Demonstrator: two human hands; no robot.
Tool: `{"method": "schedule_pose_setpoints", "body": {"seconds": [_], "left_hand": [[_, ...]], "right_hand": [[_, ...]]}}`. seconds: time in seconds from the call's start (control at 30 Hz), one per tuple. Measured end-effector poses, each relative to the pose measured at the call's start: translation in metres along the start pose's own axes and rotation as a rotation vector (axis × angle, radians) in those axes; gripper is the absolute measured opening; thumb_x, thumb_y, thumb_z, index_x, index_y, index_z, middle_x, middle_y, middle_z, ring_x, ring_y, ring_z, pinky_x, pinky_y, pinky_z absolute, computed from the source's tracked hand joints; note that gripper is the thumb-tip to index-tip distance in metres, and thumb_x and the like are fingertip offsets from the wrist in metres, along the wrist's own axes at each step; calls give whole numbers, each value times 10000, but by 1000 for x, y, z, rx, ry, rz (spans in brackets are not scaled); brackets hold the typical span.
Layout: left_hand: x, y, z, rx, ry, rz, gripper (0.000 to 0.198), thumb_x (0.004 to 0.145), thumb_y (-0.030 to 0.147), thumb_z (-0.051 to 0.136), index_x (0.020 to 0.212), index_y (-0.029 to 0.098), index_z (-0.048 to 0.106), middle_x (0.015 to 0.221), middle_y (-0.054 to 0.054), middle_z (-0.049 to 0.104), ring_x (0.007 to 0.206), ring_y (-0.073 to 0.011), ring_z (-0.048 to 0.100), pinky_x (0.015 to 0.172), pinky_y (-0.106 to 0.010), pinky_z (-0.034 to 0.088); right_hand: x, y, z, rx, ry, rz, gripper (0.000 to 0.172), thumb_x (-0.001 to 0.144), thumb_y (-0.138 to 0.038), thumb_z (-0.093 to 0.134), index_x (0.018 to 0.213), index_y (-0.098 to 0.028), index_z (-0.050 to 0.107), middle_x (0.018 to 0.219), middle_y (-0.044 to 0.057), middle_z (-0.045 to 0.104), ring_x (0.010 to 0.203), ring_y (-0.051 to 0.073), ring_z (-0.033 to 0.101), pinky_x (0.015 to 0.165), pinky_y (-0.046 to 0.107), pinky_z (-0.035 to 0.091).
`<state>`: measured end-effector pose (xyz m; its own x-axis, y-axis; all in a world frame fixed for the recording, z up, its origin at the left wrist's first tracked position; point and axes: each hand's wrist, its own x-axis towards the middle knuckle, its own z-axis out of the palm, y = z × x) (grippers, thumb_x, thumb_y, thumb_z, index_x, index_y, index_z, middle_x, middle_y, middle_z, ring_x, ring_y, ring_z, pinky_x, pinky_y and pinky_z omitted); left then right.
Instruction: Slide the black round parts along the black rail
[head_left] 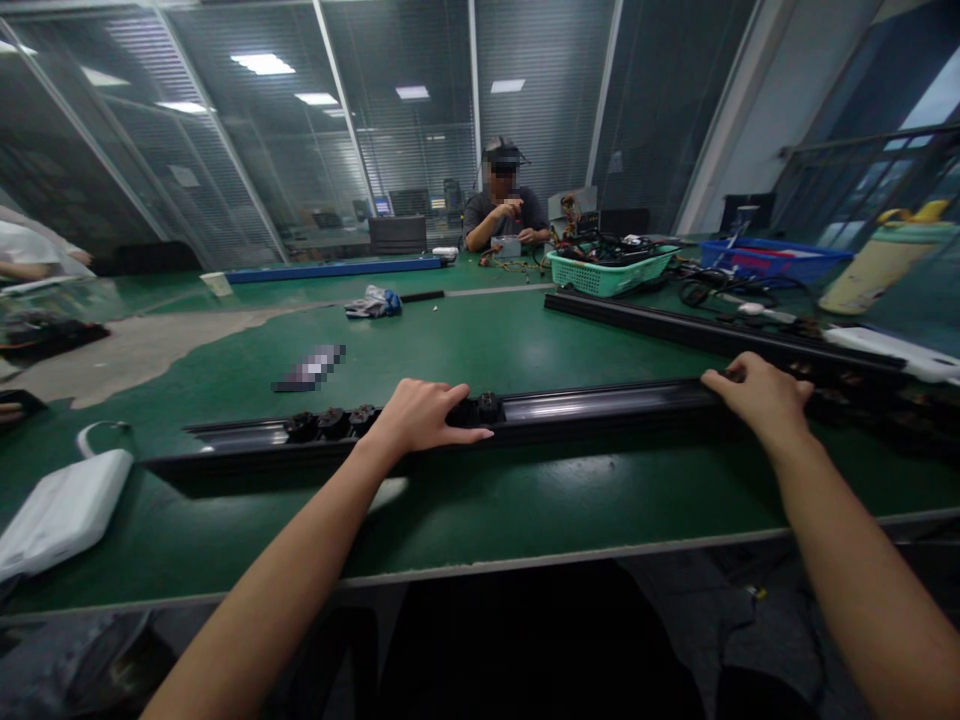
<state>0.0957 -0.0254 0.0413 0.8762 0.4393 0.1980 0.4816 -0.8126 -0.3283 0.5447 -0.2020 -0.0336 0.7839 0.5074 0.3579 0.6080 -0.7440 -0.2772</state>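
Observation:
A long black channel-shaped rail (615, 402) lies across the green table in front of me. Several round black socket-like modules (332, 423) sit in its left half, and one more module (488, 405) is just right of my left hand. My left hand (415, 415) grips the rail from above, its thumb along the near wall and its fingers over the channel, hiding what is under the palm. Towards the rail's right end my right hand (769, 395) is closed over it, thumb on the left; a small dark part between thumb and forefinger is unclear.
A second black rail (675, 325) lies slanted behind my right hand. Further back stand a green basket (600, 272) of cables, a blue bin (780, 260) and a tumbler (885, 262). A white device (67, 510) lies left, gloves (373, 303) beyond. A person (506, 210) sits opposite.

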Motion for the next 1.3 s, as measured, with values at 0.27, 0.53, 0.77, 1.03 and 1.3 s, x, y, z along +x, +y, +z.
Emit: {"method": "schedule_pose_setpoints", "body": {"seconds": [0.27, 0.53, 0.77, 1.03, 1.3], "left_hand": [[0, -1, 0, 3, -2, 3, 762, 788, 852, 227, 925, 204, 605, 810, -78, 712, 700, -228, 654, 535, -295, 203], [1, 1, 1, 15, -1, 9, 768, 794, 849, 203, 918, 199, 595, 830, -81, 715, 719, -230, 660, 540, -292, 208], [1, 1, 1, 5, 4, 3, 767, 795, 846, 226, 952, 199, 608, 823, -82, 715, 712, -229, 657, 538, -290, 209], [1, 0, 1, 5, 11, 6, 766, 792, 848, 227, 924, 196, 607, 807, -84, 712, 699, -224, 650, 535, -290, 199], [1, 0, 1, -23, 14, -3, 775, 787, 848, 252, 959, 195, 632, 800, -91, 708, 682, -218, 637, 537, -288, 202]], "right_hand": [[7, 1, -2, -2, -81, -4, 362, 717, -606, 475, 796, -253, 485, 727, 67, 613, 749, 291, 575, 768, 417, 330], [23, 14, 0, -38, -173, -171, 356, 718, -604, 458, 753, -250, 445, 687, 42, 592, 740, 282, 554, 826, 467, 329], [0, 12, 0, 166, 36, -140, 358, 703, -604, 508, 745, -249, 502, 712, 16, 585, 710, 230, 540, 815, 398, 338], [4, 16, -1, 160, 36, -155, 340, 713, -590, 522, 735, -251, 512, 719, 11, 571, 683, 214, 510, 783, 373, 343], [9, 21, 1, 147, 30, -152, 330, 724, -577, 519, 737, -248, 501, 696, 5, 555, 648, 202, 487, 738, 358, 343]]}}
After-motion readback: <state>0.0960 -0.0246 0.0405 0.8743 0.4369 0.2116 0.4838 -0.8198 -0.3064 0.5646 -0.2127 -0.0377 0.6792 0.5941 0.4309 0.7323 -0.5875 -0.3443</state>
